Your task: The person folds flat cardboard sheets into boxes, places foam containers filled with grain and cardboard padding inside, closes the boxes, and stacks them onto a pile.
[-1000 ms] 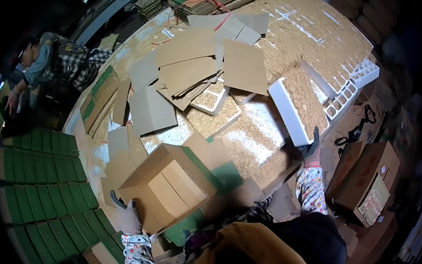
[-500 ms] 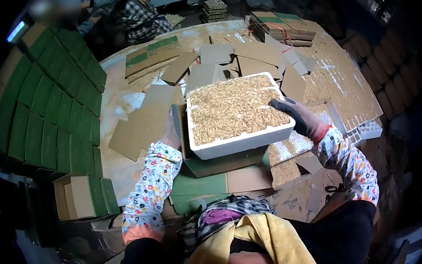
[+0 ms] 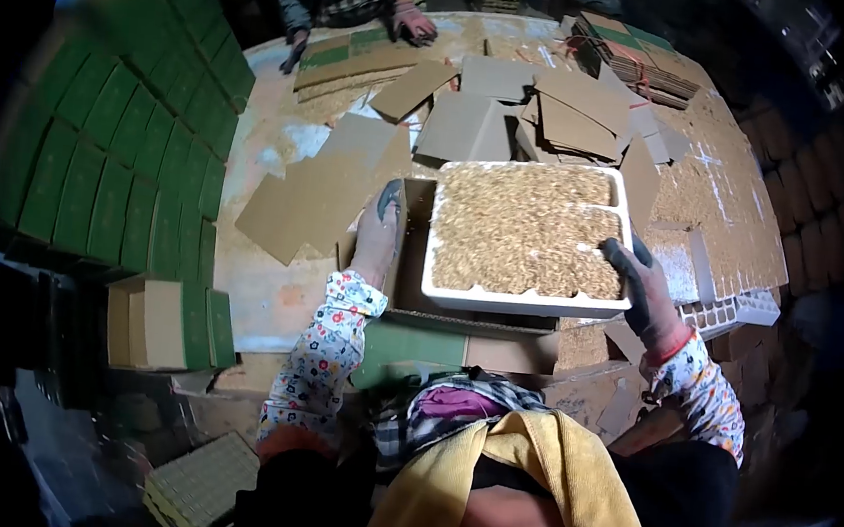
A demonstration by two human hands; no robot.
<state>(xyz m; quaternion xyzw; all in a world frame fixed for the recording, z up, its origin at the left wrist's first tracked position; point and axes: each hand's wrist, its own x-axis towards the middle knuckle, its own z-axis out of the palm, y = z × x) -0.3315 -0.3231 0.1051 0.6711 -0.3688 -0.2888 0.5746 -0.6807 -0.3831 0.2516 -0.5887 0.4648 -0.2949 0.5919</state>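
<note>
A white foam tray (image 3: 499, 299) heaped with tan, husk-like flakes (image 3: 525, 230) lies over the right part of an open cardboard box (image 3: 410, 262). My right hand (image 3: 643, 291), in a dark-palmed glove, is closed on the tray's right edge, fingers over the rim. My left hand (image 3: 379, 232), gloved likewise, grips the left wall of the box, its fingertips at the top edge. Between that wall and the tray, the dark inside of the box shows. What lies under the tray is hidden.
Green boxes (image 3: 98, 185) are stacked along the left, with an open box (image 3: 151, 325) below. Flat cardboard pieces (image 3: 318, 194) and scattered flakes cover the table. Bundled cardboard (image 3: 640, 62) lies at the far right. A co-worker's hand (image 3: 415, 24) rests across the table.
The tray has shifted right relative to the box and turned straighter, exposing the box's left inside. My view has turned left and down. The co-worker's hands are now at the far cardboard stack.
</note>
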